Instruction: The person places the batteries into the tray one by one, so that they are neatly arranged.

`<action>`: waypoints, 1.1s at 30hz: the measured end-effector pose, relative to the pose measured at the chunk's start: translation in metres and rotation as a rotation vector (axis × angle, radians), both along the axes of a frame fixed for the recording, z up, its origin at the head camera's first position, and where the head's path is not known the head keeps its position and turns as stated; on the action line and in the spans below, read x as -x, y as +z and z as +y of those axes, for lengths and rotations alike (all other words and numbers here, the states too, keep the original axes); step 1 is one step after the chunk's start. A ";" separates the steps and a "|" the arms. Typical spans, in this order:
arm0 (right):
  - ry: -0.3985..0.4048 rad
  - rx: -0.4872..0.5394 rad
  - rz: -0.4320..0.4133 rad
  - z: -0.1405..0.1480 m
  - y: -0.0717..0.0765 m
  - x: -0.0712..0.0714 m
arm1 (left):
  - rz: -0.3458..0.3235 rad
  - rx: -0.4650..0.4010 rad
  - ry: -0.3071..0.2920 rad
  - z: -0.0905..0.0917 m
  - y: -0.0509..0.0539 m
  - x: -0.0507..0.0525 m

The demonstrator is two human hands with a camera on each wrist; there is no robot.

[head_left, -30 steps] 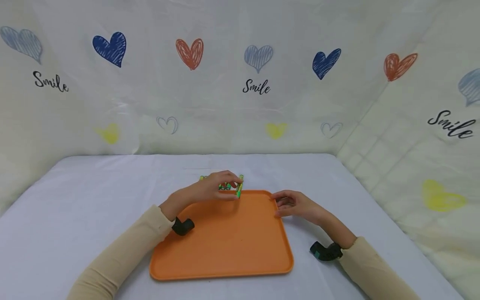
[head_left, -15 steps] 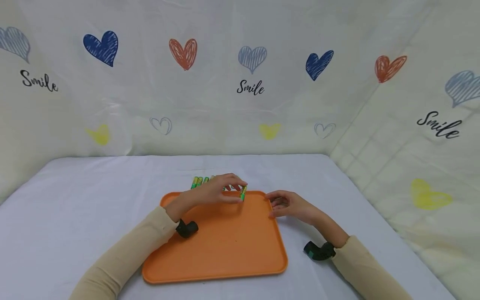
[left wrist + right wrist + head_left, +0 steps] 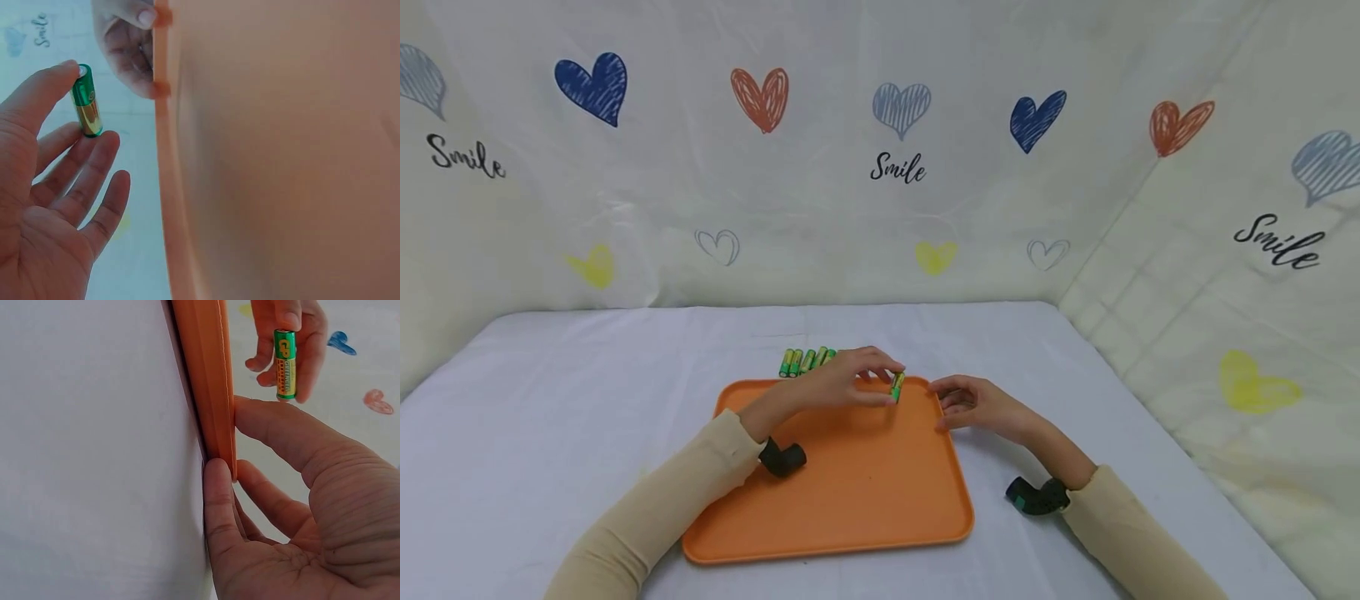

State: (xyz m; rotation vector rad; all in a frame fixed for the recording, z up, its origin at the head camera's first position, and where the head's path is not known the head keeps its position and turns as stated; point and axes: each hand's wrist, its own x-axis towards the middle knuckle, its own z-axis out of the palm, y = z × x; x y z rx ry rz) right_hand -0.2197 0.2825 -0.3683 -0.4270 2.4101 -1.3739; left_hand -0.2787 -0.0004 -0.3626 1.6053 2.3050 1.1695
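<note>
My left hand (image 3: 846,379) pinches a green and gold battery (image 3: 897,387) end to end between thumb and a fingertip, above the far right part of the orange tray (image 3: 850,483). In the left wrist view the battery (image 3: 87,103) stands nearly upright in the picture, the other fingers spread loosely. My right hand (image 3: 988,408) holds the tray's right edge near its far corner; in the right wrist view its thumb and fingers lie on both sides of the orange rim (image 3: 209,381). Several more green batteries (image 3: 795,362) lie side by side on the table behind the tray, some partly hidden by my left hand.
A white cloth (image 3: 587,375) covers the table. Behind it hangs a pale sheet (image 3: 827,200) printed with hearts and words. A black wrist device (image 3: 782,458) on my left arm is above the tray; another (image 3: 1037,496) is beside the tray's right side.
My left hand has moved a little to the right over the tray with the battery, uncovering more of the row behind. My right hand stays at the tray's edge, and the head view has shifted slightly.
</note>
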 end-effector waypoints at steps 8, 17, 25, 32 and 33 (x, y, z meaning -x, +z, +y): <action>0.028 0.021 0.001 0.002 0.001 0.000 | -0.033 -0.026 0.018 0.008 -0.003 -0.004; 0.046 0.027 -0.006 0.002 0.001 0.000 | -0.105 0.008 0.044 0.020 -0.006 -0.011; 0.085 0.045 0.000 0.003 -0.001 0.000 | -0.163 0.009 0.046 0.032 -0.012 -0.017; 0.121 0.066 -0.019 0.004 0.000 0.000 | -0.175 0.014 0.100 0.040 -0.018 -0.021; 0.124 0.071 -0.021 0.004 0.000 -0.001 | -0.184 0.019 0.107 0.042 -0.018 -0.022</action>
